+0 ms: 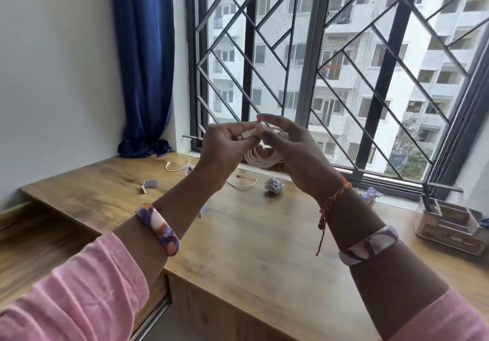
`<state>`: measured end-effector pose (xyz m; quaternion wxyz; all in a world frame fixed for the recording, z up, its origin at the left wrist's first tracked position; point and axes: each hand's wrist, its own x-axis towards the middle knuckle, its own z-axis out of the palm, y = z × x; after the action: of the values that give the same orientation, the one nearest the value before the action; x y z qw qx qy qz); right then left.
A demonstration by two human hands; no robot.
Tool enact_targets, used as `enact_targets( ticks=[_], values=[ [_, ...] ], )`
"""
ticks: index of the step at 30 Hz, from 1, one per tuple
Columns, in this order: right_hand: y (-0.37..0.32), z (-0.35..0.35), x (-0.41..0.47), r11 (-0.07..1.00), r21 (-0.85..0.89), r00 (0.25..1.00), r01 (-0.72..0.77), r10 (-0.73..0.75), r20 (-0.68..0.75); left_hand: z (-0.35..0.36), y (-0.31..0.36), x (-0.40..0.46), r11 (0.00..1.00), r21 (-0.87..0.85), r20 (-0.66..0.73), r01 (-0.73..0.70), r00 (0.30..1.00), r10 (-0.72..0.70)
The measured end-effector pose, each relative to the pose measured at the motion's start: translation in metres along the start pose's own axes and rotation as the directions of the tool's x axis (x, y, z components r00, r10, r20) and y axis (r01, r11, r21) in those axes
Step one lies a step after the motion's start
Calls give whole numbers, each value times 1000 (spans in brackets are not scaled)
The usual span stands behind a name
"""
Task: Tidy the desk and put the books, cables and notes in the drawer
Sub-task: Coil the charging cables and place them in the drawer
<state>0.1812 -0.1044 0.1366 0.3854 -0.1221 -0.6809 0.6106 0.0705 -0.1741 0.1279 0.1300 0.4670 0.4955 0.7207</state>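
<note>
**Coiled cable held up over a wooden desk by the window**

Both hands are raised above the wooden desk [264, 235]. The left hand [225, 145] pinches the plug end of a white cable [260, 159], while the right hand [288, 153] curls its fingers around the cable's coiled loops, which hang between the two hands.

On the desk behind lie a second thin cable [244, 182] near the middle, a third cable [177, 166] further back towards the corner, and a crumpled paper ball [274, 185] just right of the middle cable. A small grey object [149, 184] sits to the left. A compartmented desk organiser [447, 224] stands at the right edge.

At the lower left an open drawer [39, 240] shows its wooden interior. A blue curtain [144, 63] hangs in the corner beside a white wall, its hem bunched on the desk, and a barred window [317, 63] faces apartment blocks.
</note>
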Motion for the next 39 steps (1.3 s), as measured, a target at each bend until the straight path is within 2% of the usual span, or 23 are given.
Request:
enact_targets(
  ticks=[2,4,8,10,13,17,19,21,23,24,26,27,29,31,32,33,35,36,39],
  values=[
    [1,-1,2,993,106,993,48,-36,-114,5,2,1,999,-46,19,-5,1000,6],
    [1,-1,5,978,185,980,95,-59,-190,11,2,0,983,-177,27,45,999,-41],
    [-1,-5,8,960,236,976,151,-107,-189,15,2,0,890,-421,139,175,982,-127],
    [-1,-10,7,970,209,984,123,-92,-155,14,2,1,869,-439,192,227,969,-156],
    [3,-14,4,979,192,995,67,-53,-79,13,0,3,860,-433,163,271,961,-221],
    [7,-18,3,949,314,997,37,-12,-81,10,1,2,808,-442,215,388,921,-325],
    [10,-18,3,948,315,996,52,-24,-91,7,1,3,762,-450,255,467,884,-391],
    [12,-16,3,955,289,993,60,-27,-116,7,3,1,761,-428,282,488,872,-401],
    [14,-15,4,962,267,989,61,-21,-150,9,5,-2,801,-429,236,417,908,-346],
    [14,-14,5,965,255,987,60,-19,-159,10,5,-4,852,-395,188,344,938,-292],
    [16,-14,7,969,239,987,57,-18,-163,11,1,-5,983,-146,83,108,992,-96],
    [16,-14,8,968,244,987,53,-15,-158,12,0,-6,999,34,58,-40,998,38],
    [16,-13,9,959,280,986,36,11,-164,14,0,-9,906,316,100,-281,960,263],
    [15,-12,10,941,339,982,22,42,-182,17,2,-10,787,493,203,-371,929,311],
    [14,-13,10,925,379,981,19,56,-185,20,4,-11,770,525,262,-363,930,259],
    [14,-14,11,910,415,979,19,68,-192,21,6,-12,816,490,301,-307,938,172],
    [13,-15,10,897,441,970,29,82,-230,23,13,-14,962,263,340,-77,940,-18],
    [13,-16,9,897,441,964,34,86,-251,23,16,-14,990,133,334,43,939,-85],
    [12,-12,6,891,454,967,9,109,-232,19,19,-10,984,11,275,179,945,-175]
  ],
)
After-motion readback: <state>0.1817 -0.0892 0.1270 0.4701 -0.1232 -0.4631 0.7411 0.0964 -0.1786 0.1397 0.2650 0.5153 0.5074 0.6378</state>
